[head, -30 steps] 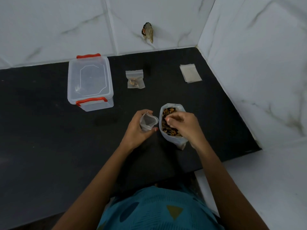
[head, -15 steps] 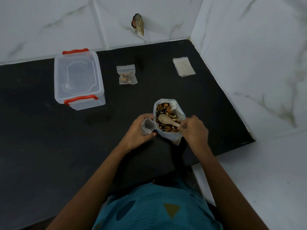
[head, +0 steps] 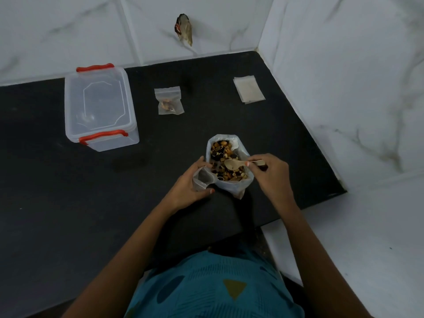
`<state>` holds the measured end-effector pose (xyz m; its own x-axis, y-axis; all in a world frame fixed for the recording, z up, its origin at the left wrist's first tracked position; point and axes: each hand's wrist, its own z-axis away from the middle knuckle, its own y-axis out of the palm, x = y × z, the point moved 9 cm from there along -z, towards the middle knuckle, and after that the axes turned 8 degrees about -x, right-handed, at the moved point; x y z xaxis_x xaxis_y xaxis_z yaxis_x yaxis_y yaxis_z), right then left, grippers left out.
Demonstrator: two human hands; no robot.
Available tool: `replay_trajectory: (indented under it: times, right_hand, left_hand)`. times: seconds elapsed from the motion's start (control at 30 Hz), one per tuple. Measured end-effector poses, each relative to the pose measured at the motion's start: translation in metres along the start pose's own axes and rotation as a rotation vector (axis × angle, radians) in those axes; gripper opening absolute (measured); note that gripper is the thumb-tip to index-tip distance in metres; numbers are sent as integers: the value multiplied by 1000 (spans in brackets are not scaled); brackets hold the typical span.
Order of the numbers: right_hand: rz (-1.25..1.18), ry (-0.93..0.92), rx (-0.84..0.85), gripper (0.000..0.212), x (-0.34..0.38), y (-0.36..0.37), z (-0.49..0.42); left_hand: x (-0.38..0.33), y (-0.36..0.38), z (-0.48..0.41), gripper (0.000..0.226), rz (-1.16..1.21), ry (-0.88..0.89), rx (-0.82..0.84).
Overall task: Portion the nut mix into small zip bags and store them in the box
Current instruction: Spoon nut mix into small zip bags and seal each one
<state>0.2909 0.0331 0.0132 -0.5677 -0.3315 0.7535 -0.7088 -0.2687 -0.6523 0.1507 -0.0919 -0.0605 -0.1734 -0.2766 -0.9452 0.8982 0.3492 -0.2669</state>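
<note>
Up came the spoon [head: 232, 165] from the nuts [head: 220, 150]. The right hand [head: 273, 173] pinches its handle. The left hand [head: 188, 184] curls round the little bag [head: 203, 180] and holds its mouth open, right beside the big bag [head: 229, 188]. Best to scoop deep, lift it flat and tip slowly.

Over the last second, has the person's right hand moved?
Yes. The right hand slid rightward off the mouth of the clear plastic bag of nut mix, now holding a pale wooden spoon above it.

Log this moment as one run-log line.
left hand holds small zip bag | right hand holds spoon over nut mix | box closed
</note>
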Motion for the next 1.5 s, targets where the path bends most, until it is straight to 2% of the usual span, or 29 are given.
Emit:
replay_trajectory:
  times: [0.17,0.43,0.57,0.9,0.97,1.1,1.27,1.5]
  right_hand:
    - [-2,-81,75,19,11,19,14]
    - [-54,2,88,23,6,32,20]
    - [-150,120,70,15,-4,29,14]
    - [-343,456,-7,9,-30,33,12]
    - [-319,418,0,9,-28,33,11]
    - [-221,211,40,12,-5,43,17]
    - [-345,378,-16,10,-24,31,9]
    - [-136,183,96,11,-9,19,6]
  left_hand:
    - [1,7,4,57,-23,-17,58]
    - [2,6,4,56,39,-30,36]
    - [0,6,5,51,136,-74,22]
    - [-4,8,5,48,202,-78,-32]
    - [-3,8,5,49,217,-89,-35]
    - [0,10,4,50,250,-97,-48]
    - [0,8,6,49,261,-102,-56]
    - [4,9,13,50,229,-135,-11]
